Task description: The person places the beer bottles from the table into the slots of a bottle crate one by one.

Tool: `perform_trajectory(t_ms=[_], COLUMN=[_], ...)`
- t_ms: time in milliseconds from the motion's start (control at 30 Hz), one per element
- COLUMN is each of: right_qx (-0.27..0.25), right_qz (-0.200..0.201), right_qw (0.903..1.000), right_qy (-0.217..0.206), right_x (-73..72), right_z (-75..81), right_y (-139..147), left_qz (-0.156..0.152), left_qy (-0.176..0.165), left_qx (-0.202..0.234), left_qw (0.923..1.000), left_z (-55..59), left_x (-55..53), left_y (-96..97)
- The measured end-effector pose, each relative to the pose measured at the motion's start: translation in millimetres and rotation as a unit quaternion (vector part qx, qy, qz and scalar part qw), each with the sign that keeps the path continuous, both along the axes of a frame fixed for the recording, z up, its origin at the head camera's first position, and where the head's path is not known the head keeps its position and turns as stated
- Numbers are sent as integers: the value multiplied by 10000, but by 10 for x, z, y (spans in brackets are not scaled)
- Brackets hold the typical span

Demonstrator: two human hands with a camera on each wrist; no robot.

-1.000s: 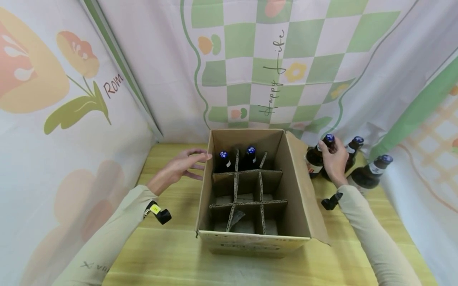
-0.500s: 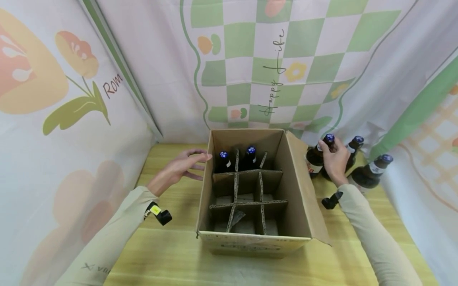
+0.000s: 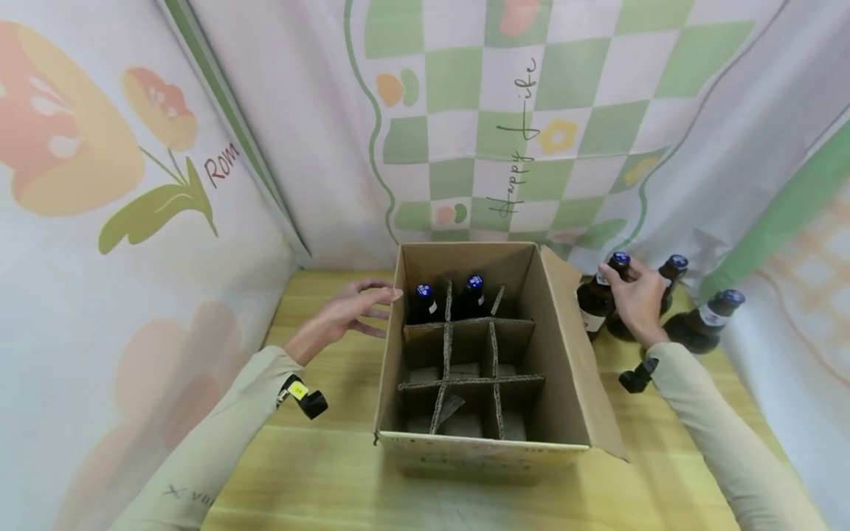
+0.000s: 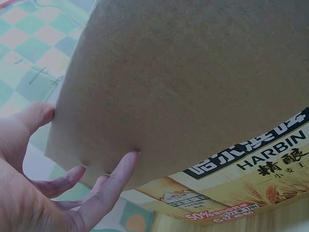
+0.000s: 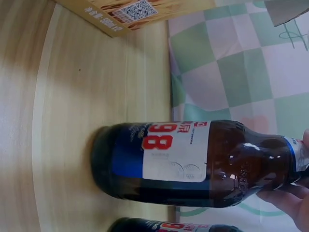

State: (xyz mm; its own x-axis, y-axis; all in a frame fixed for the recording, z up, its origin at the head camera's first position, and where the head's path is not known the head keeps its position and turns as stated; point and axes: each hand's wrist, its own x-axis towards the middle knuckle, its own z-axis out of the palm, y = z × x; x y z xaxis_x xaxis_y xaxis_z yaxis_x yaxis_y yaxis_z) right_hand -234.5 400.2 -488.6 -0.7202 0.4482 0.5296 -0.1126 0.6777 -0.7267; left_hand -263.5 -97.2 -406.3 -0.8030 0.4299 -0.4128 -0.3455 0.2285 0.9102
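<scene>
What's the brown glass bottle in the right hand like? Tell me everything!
The brown bottle, glass by its look, has a blue cap, a small pale neck label and a white and blue front label with a big red 98. It looks upright, right of the open brown cardboard box. The person's right hand holds it by the neck. I can't tell if its base touches the wooden table.

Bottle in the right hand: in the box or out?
Out: the head view shows the bottle beyond the box's right side, held by the right hand.
</scene>
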Motion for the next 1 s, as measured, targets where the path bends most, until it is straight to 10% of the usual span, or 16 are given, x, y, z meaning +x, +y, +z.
perform_trajectory(t_ms=[1000], right_qx=[274], right_qz=[407], right_qw=[9988], right_qy=[-67], right_x=[164], right_z=[598], right_y=[-160], left_qz=[-44], left_qy=[51], left_qx=[-22], left_qw=[10000], left_z=[-8], left_x=[-2], left_y=[29])
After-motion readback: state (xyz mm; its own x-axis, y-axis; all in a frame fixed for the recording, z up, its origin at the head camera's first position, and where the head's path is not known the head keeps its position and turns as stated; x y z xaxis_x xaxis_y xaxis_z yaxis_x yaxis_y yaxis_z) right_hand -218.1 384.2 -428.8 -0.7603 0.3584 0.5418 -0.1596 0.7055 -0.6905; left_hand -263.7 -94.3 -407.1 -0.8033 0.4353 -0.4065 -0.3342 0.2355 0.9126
